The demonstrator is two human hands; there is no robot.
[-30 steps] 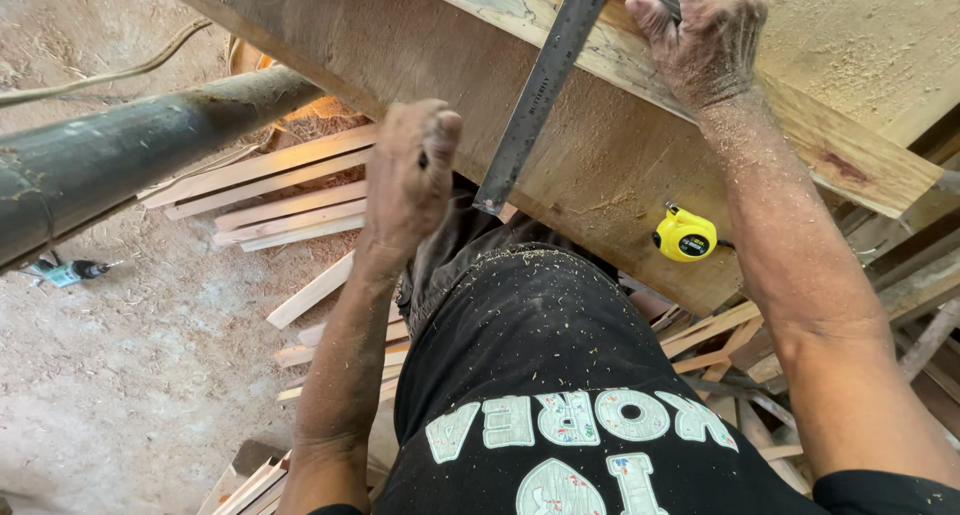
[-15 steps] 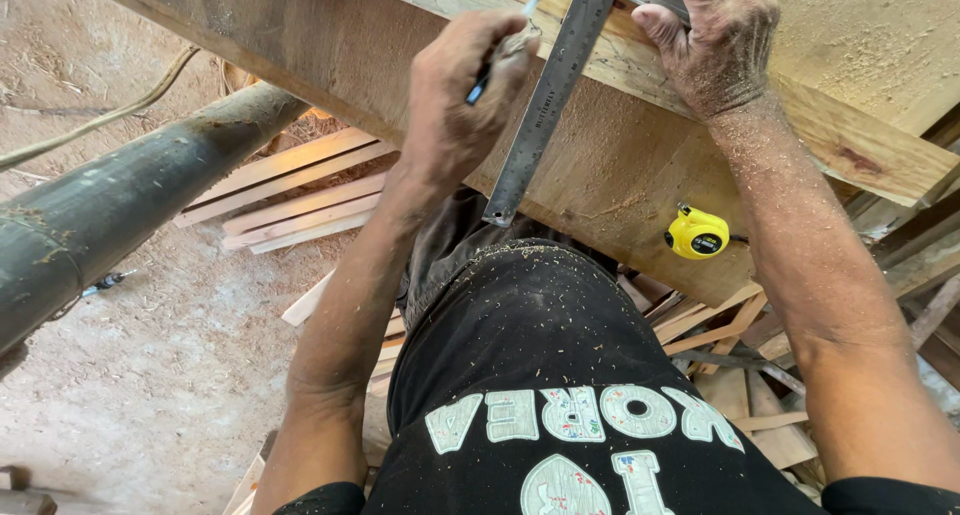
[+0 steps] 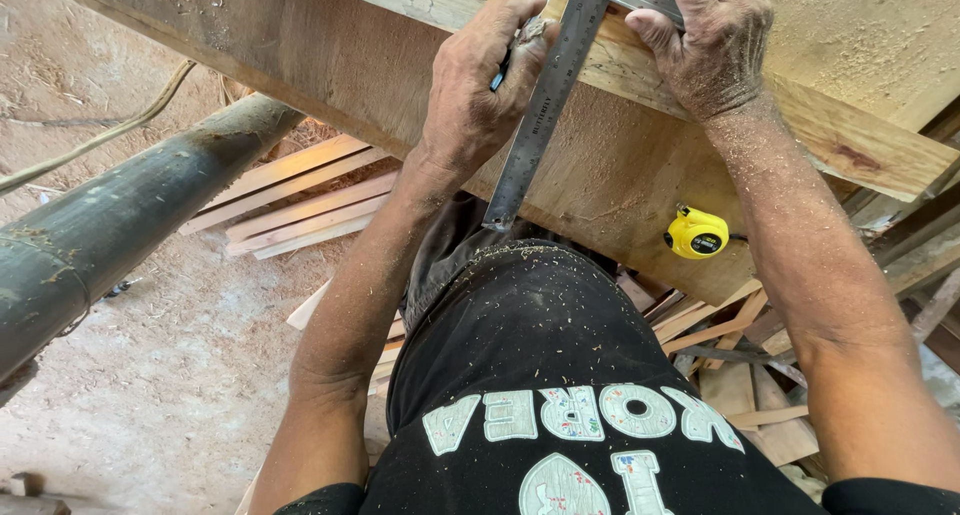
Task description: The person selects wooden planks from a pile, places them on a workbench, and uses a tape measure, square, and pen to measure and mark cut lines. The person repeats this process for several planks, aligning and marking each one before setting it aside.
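Observation:
A steel carpenter's square [image 3: 545, 105] lies across a narrow wooden strip [image 3: 850, 135] on a large wooden board [image 3: 370, 65]; its long blade hangs over the near edge. My right hand [image 3: 715, 45] presses the square's top arm down on the strip. Just left of the blade, my left hand [image 3: 480, 85] is closed around a blue pen [image 3: 522, 43], whose tip is at the blade's edge near the top of the view.
A yellow tape measure [image 3: 697, 233] rests on the board near its front edge. A thick dark pipe [image 3: 110, 225] runs along the left. Loose wood slats [image 3: 300, 205] and offcuts [image 3: 730, 345] lie on the sawdust-covered floor below.
My left hand rose from beside my waist to the board and now holds the pen against the square's blade. My right hand stayed on the square.

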